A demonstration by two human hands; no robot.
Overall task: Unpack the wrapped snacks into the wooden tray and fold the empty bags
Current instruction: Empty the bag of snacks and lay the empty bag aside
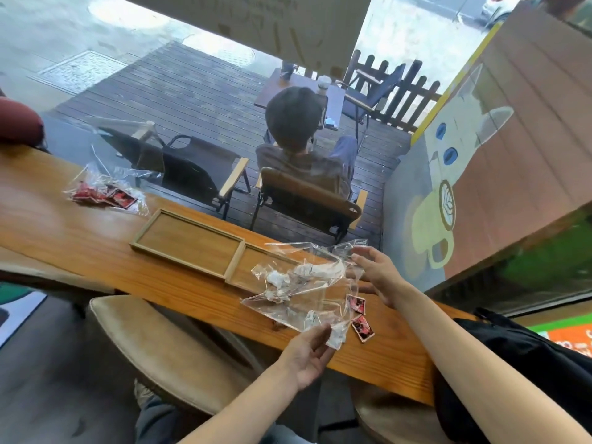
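A clear plastic bag (304, 283) with several white wrapped snacks inside hangs over the right end of the wooden tray (189, 243). My left hand (309, 354) pinches the bag's near corner. My right hand (379, 274) holds its far right edge, fingers spread along the plastic. Two red wrapped snacks (360, 317) lie on the counter just right of the bag. The tray's two compartments hold nothing that I can see. A second clear bag (105, 193) with red wrapped snacks lies at the counter's far left.
The wooden counter (80, 248) runs along a window. A padded stool (166, 350) stands below it on the left, a black bag (528, 363) rests at its right end. Outside, a person sits in a chair on a deck.
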